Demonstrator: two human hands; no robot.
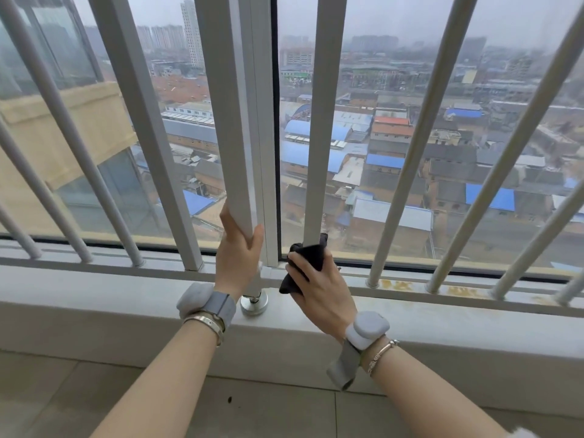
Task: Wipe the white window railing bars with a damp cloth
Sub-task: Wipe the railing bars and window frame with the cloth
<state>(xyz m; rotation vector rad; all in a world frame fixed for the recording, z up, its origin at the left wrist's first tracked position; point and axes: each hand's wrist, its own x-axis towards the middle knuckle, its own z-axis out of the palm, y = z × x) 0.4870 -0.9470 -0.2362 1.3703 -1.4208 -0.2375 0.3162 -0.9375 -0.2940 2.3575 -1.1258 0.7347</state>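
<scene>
Rooftops fill the window behind the white railing bars (319, 121). I see my left hand (238, 257) gripping the square post (234, 121) low down, while my right hand (319, 287) clutches the dark cloth (308, 257) wrapped around the next bar's base, above the sill (126, 298).

Grey sill (126, 298) under railing foot (253, 303)

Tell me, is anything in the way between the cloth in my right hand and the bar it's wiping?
Nothing visible. The right hand grips the dark cloth right against the base of the flat white bar. The left hand holds the neighbouring post, clear of it.
</scene>
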